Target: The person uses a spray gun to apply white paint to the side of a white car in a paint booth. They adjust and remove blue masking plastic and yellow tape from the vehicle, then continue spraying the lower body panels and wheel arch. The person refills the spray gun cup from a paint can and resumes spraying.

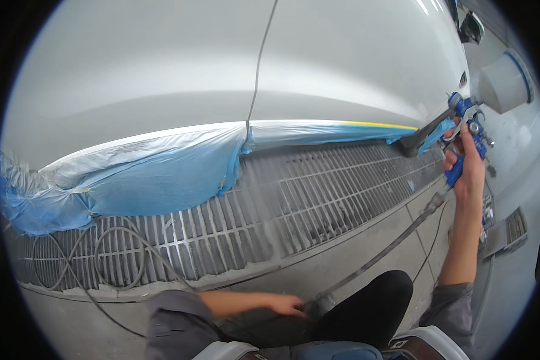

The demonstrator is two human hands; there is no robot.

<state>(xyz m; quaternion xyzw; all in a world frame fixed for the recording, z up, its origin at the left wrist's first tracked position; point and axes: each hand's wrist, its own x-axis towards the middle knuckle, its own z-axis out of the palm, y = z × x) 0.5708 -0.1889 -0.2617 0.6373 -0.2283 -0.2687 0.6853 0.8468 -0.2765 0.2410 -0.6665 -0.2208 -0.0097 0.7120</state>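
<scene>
My right hand (465, 148) grips a blue gravity-feed paint spray gun (465, 155) near the right end of the car side. A translucent paint cup (504, 85) with a blue rim sits tilted on the gun. From the handle an air hose (378, 252) runs down across the floor towards me. My left hand (290, 306), blurred, is low in front of my knee with its fingers curled at the hose. Before me stands a silver-white car door panel (171, 76). Blue masking film (166, 184) covers its lower edge, topped partly by yellow tape (378, 124).
A metal floor grating (333, 180) runs along the car. Loops of hose (119, 258) lie over its left part. A side mirror (471, 28) juts out at upper right. A grey metal piece (506, 231) is on the floor at right. My bent knee (369, 301) is close below.
</scene>
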